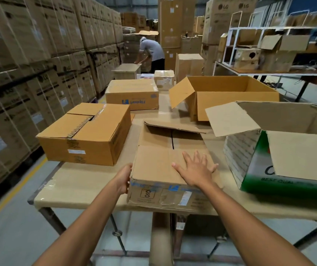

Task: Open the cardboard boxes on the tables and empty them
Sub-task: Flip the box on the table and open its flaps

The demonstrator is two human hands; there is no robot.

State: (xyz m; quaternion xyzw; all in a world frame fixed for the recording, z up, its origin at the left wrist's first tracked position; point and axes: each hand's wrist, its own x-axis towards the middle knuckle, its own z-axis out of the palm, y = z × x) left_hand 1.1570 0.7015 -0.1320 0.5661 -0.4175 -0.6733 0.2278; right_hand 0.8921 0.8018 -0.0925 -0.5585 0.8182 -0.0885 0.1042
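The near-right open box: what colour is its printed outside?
The open box is green and white outside, best seen in the head view.
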